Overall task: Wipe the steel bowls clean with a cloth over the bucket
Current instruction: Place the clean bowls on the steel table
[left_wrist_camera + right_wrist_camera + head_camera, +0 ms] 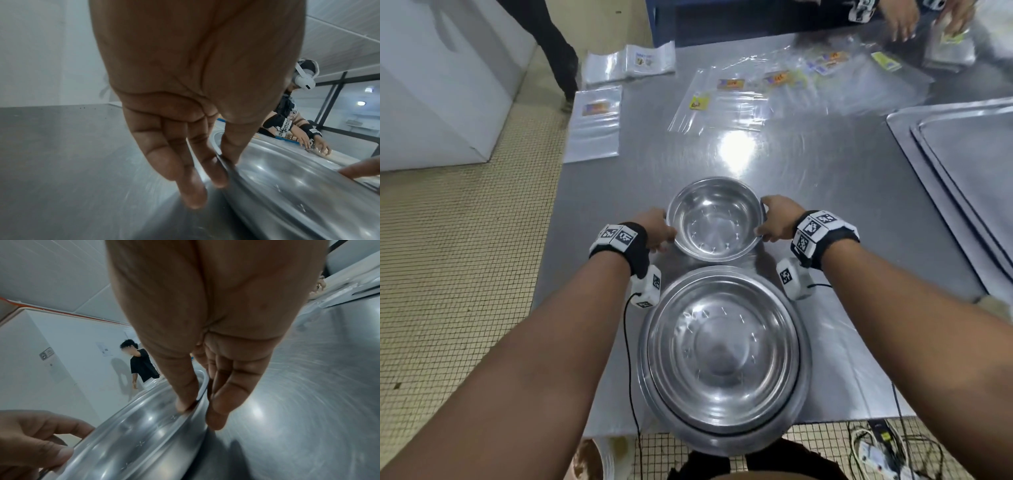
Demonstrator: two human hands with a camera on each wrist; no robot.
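- Small steel bowl (pixel 715 219): sits upright, mouth up, on the steel table (pixel 825 192), straight ahead of the person and just beyond the large bowls. It is round, so it has no long axis; the line that matters runs left to right across its rim, from one hand to the other.
- Left hand (pixel 655 231): on the bowl's left rim. In the left wrist view the thumb (pixel 232 146) lies over the rim and the fingers (pixel 193 191) reach down the outer wall, pinching the edge.
- Right hand (pixel 779 219): on the bowl's right rim, mirroring the left; the right wrist view shows the thumb (pixel 185 395) inside the rim and the fingers (pixel 218 415) outside.
- Hands relative to each other: apart by the full width of the bowl, both clamped on it, neither nearer than the other.
- Large steel bowls (pixel 722 356): seemingly two nested, at the near table edge between the forearms, untouched.
- Bucket and cloth: neither clearly in view.
- Judgement: the bowl is held for a two-handed lift; it would likely have to come back toward the person, passing over the large bowls.
- Tray (pixel 962 154): far right on the table.
- Plastic bags (pixel 722 102): spread across the far side, another person's hands (pixel 904 20) working there.
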